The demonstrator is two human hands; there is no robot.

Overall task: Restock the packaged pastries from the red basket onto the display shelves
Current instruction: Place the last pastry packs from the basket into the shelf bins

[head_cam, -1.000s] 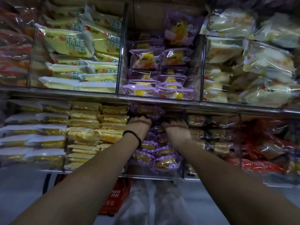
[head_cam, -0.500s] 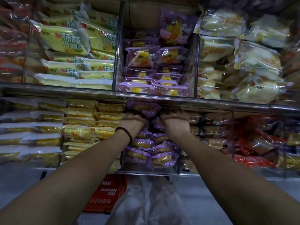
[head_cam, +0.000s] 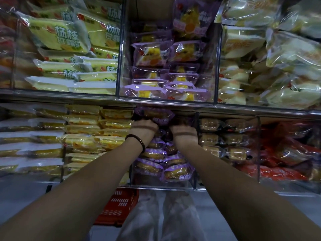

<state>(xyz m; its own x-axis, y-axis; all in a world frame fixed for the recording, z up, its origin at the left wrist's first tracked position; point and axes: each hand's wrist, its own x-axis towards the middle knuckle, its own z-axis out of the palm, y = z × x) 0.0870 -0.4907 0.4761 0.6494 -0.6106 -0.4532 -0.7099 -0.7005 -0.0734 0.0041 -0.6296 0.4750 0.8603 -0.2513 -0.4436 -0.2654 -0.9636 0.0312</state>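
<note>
Two bare forearms run up from the lower corners of the frame. Between them at bottom centre stand pale trouser legs [head_cam: 156, 216] on a grey floor [head_cam: 22, 202], with the red basket [head_cam: 119, 207] just left of them below the shelf edge. At mid-frame the left hand [head_cam: 143, 126], a dark beaded bracelet [head_cam: 137, 140] on its wrist, and the right hand [head_cam: 185, 132] reach side by side into the lower shelf's middle compartment [head_cam: 195, 150]. Their backs face the camera and the fingers are hidden, so I cannot tell how far either is open. The left hand touches a purple pastry pack [head_cam: 155, 115] at the top of the purple stack [head_cam: 163, 166]. That pack lies flat, its long axis running left to right, just under the metal shelf rail [head_cam: 243, 108]. Yellow packs [head_cam: 97, 129] fill the compartment to the left, brown ones [head_cam: 225, 136] the right, red ones [head_cam: 286, 153] the far right. Above the rail, clear dividers hold more green-yellow, purple and pale packs.
</note>
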